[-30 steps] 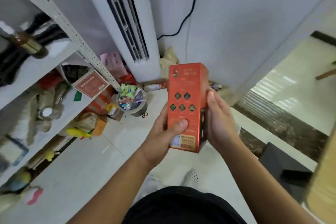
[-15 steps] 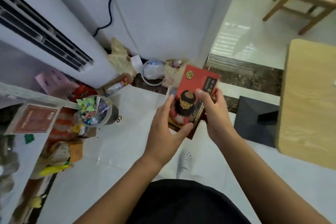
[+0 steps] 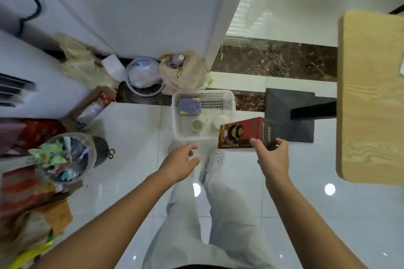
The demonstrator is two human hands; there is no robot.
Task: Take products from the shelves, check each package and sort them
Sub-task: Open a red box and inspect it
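Observation:
My right hand [image 3: 272, 158] grips a red product box [image 3: 240, 132] by its near end. The box lies on its side in the air, just right of a white plastic basket [image 3: 177, 116] on the floor. Inside the basket sit a purple packet [image 3: 189, 106] and a small green-lidded cup [image 3: 197, 125]. My left hand [image 3: 181, 162] hangs free with loosely curled fingers, holding nothing, just short of the basket's near rim.
A round bin [image 3: 65, 157] full of wrappers stands on the left, with boxes and bags around it. A white bowl [image 3: 144, 76] and plastic bags lie by the wall. A wooden table [image 3: 371, 94] with a dark base [image 3: 290, 113] is on the right.
My view tilted down to the floor. My left hand let go of the red box and dropped away. My right hand carried the box to the right, beside the basket.

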